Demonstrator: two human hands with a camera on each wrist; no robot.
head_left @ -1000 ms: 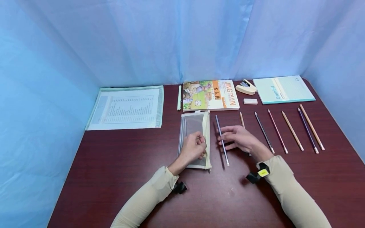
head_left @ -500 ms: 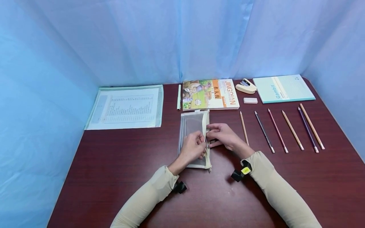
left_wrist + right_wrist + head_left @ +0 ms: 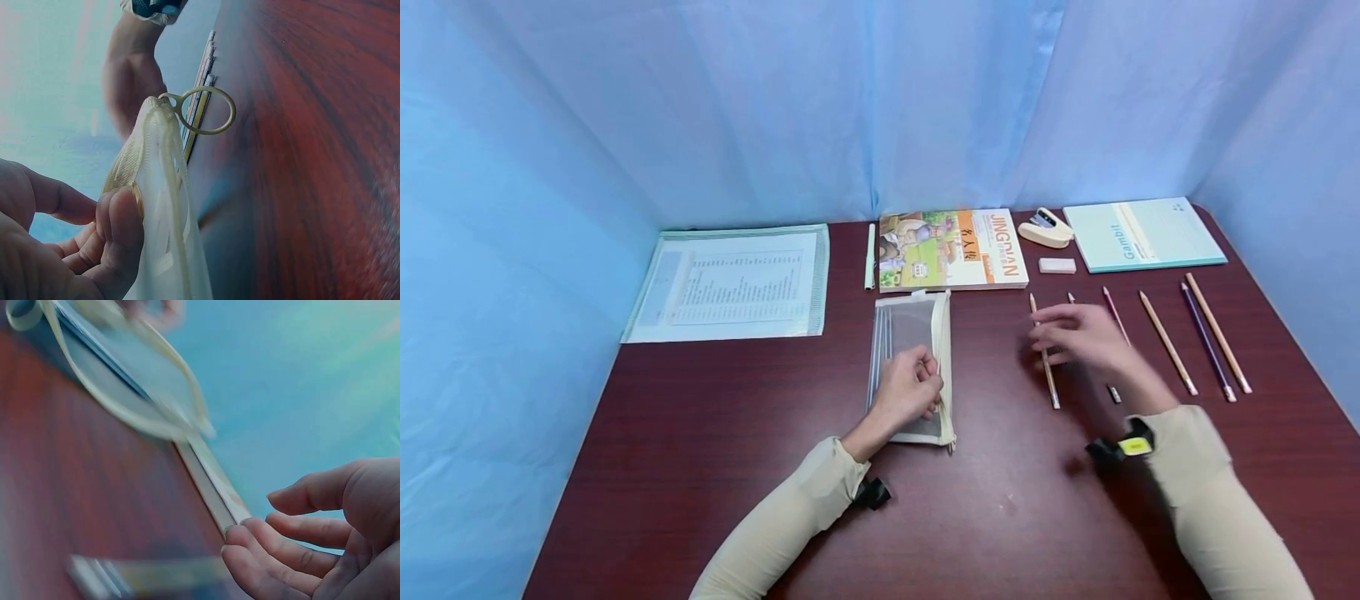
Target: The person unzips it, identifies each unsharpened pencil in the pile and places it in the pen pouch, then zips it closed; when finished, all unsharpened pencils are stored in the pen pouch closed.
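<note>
A mesh zip pencil pouch lies on the table, and my left hand pinches its cream zipper edge. In the left wrist view, thumb and fingers grip that edge beside a ring-shaped zipper pull. The right wrist view shows the pouch mouth parted, with a dark blurred pencil inside. My right hand, blurred, hovers over a wooden pencil with its fingers loosely bent. Nothing shows between its thumb and fingers. Whether its fingertips touch that pencil is hard to tell.
Several more pencils lie to the right, among them a purple one. Behind stand an eraser, a stapler, a book, a notepad and a pen. A document folder lies left.
My right hand carried a bluish-grey pencil left to the pouch, let it go there, then moved back right over the row of pencils. My left hand stayed on the pouch edge.
</note>
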